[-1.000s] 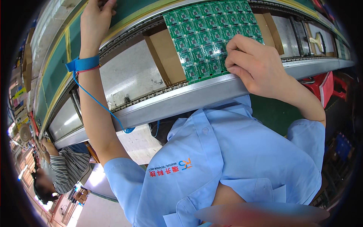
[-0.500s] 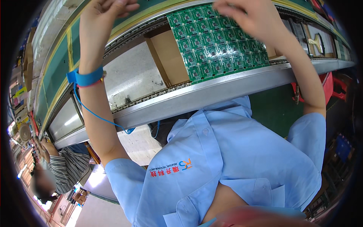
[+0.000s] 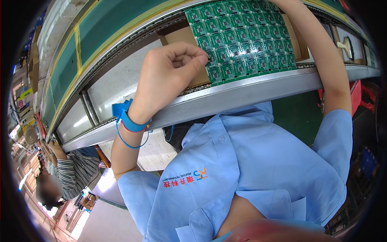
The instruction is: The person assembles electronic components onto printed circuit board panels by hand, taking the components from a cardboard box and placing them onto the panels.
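A large green circuit board panel [image 3: 250,45], made of several repeated small boards, lies across the conveyor rails. My left hand [image 3: 171,72], with a blue wrist strap [image 3: 131,121] on its wrist, is closed in a pinch at the panel's left edge. A tiny dark piece [image 3: 209,59] shows at the fingertips, too small to name; whether it touches the panel I cannot tell. Only my right forearm [image 3: 318,48] shows, reaching past the panel's right side; that hand is beyond the top edge of the picture.
A cardboard box or tray [image 3: 177,36] shows under the panel's left side. The conveyor's metal front rail [image 3: 242,89] runs between me and the panel. A person in a striped top [image 3: 76,171] sits farther left along the line. A red plastic stool [image 3: 365,94] stands at the right.
My left hand came down and right from the far side to the panel's left edge, fingers now pinched. My right hand moved up out of the picture. The panel appears slightly farther right.
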Action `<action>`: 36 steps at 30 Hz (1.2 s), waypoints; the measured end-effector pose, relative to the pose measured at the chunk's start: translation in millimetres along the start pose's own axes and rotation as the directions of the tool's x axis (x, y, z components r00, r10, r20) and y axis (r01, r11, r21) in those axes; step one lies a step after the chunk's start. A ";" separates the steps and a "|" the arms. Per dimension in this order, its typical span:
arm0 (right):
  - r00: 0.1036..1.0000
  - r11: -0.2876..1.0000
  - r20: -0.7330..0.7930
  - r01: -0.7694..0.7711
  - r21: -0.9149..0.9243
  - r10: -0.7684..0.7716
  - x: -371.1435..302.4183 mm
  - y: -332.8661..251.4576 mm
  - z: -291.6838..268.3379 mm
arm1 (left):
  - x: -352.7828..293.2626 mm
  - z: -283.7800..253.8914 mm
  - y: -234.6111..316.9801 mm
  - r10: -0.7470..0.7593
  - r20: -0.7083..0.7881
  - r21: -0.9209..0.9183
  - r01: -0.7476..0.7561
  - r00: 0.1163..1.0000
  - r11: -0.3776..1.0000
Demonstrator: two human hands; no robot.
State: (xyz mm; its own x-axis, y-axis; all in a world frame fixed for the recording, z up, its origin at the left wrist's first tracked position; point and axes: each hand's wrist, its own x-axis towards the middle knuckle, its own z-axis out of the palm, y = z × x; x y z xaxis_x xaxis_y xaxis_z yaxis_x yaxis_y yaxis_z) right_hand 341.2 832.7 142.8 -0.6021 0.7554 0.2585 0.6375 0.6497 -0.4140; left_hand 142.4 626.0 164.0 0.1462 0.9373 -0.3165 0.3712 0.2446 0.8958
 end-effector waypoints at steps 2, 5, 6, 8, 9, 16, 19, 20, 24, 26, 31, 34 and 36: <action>0.992 0.995 -0.078 0.101 -0.008 -0.101 1.4 12.1 2.6 | -2.0 7.8 -7.6 0.100 -0.020 0.092 -0.098 0.995 0.991; 0.983 0.979 -0.170 0.096 0.180 -0.065 -0.1 12.9 -5.5 | -5.5 14.5 -4.0 0.208 -0.037 0.229 -0.194 0.977 0.954; 0.981 0.970 -0.180 0.107 0.219 -0.067 -1.9 12.7 -7.7 | -6.3 16.0 -2.2 0.218 -0.044 0.274 -0.198 0.975 0.941; 0.981 0.980 -0.182 0.100 0.173 -0.068 -4.2 8.5 -11.8 | -4.5 18.0 -4.0 0.236 -0.045 0.279 -0.214 0.971 0.936; 0.981 0.988 -0.182 0.095 0.123 -0.071 -5.3 7.9 -13.1 | -3.6 19.2 -4.8 0.256 -0.046 0.283 -0.233 0.966 0.931; 0.928 0.966 -0.266 0.246 -0.083 -0.260 -1.4 26.9 -9.0 | -4.4 23.7 -4.1 0.330 -0.037 0.388 -0.290 0.943 0.875; 0.963 0.987 -0.214 0.162 -0.018 -0.162 -5.0 17.5 -12.5 | -4.6 24.0 -6.1 0.381 -0.024 0.423 -0.336 0.924 0.842; 0.982 0.997 -0.170 0.081 -0.002 -0.080 -6.4 11.7 -15.8 | -5.4 23.2 -5.5 0.412 -0.010 0.451 -0.364 0.911 0.815; 0.992 0.999 -0.121 0.037 -0.026 -0.040 -5.8 19.5 -22.4 | -2.1 10.7 -0.6 0.506 0.021 0.420 -0.467 0.862 0.778; 0.986 0.997 -0.153 0.057 -0.059 -0.065 -8.9 23.6 -23.7 | -0.6 0.2 1.8 0.378 -0.002 0.277 -0.362 0.926 0.890; 0.989 0.996 -0.139 0.041 -0.084 -0.053 -11.2 23.1 -27.9 | -3.7 -13.8 1.2 0.147 -0.002 -0.027 -0.147 0.989 0.989; 0.997 0.999 -0.063 -0.040 -0.030 0.038 -16.1 22.6 -36.0 | -1.9 -11.8 1.5 0.143 0.014 -0.068 -0.142 0.990 0.988; 0.988 0.994 -0.134 -0.085 -0.070 0.075 -26.5 25.7 -43.0 | 4.6 -9.5 0.6 0.182 0.038 -0.066 -0.179 0.983 0.982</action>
State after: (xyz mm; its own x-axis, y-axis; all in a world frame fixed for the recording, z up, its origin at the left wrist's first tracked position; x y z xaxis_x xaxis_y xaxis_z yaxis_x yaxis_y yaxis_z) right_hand 394.2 833.0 162.8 -0.4826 0.8065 0.3416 0.7182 0.5877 -0.3727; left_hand 134.5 632.8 166.0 0.2461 0.9560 -0.1596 0.2775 0.0883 0.9567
